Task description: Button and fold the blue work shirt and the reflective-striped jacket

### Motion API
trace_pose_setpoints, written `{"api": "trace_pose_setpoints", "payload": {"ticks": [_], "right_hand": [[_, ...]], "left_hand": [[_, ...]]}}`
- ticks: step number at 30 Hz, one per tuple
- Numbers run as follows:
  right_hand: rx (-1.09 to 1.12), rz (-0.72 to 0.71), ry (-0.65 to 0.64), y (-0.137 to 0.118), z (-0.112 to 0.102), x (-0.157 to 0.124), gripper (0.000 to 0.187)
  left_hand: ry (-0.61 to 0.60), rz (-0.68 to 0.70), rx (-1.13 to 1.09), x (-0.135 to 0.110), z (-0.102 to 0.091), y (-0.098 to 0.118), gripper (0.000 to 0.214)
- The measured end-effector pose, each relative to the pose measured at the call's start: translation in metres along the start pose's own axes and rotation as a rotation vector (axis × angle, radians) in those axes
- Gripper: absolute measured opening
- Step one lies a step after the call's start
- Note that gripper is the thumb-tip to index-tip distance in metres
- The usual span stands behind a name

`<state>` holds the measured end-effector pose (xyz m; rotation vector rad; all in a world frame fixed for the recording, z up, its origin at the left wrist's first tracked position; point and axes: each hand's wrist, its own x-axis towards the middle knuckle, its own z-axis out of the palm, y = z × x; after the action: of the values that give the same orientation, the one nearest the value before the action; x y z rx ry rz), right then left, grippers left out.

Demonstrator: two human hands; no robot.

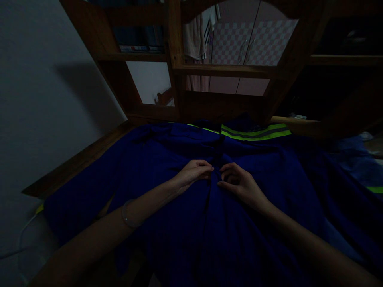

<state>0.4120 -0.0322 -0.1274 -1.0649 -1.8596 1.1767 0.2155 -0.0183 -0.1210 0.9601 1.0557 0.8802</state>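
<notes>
**Both hands at jacket front seam, dim room**

Blue work jacket (167,159) laid flat, spread across the surface, far edge w/ hi-vis stripe (254,133) up against the wooden frame (176,71). Left hand (194,172) and right hand (237,184) sit side by side at garment centre, fingertips curled in, each pinching fabric at the front opening; can't tell if it's a button or zip, too dark. Bracelet (127,215) on left wrist.

Judgement: to do it well, keep both edges aligned and cloth flat under palms, pull light tension outward so the placket doesn't bunch. Jacket lies directly under both hands, extends left, right and near; more blue cloth (353,159) off to the right.
</notes>
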Motion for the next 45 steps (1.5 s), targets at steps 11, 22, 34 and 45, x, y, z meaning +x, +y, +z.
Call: {"api": "trace_pose_setpoints", "payload": {"ticks": [11,22,34,45], "right_hand": [[-0.13,-0.025,0.028,-0.003,0.0,-0.002,0.033],[-0.344,-0.132,0.088,-0.014,-0.001,-0.006,0.022],[-0.414,-0.251,0.089,-0.007,0.003,-0.004,0.016],[-0.361,-0.227,0.045,-0.013,0.014,-0.009,0.014]], "left_hand": [[0.03,-0.007,-0.016,0.002,-0.001,-0.003,0.011],[0.051,-0.034,-0.042,-0.002,0.0,0.002,0.023],[-0.035,0.015,0.076,0.003,-0.002,-0.002,0.023],[-0.067,0.073,0.195,0.002,-0.002,-0.002,0.018]]}}
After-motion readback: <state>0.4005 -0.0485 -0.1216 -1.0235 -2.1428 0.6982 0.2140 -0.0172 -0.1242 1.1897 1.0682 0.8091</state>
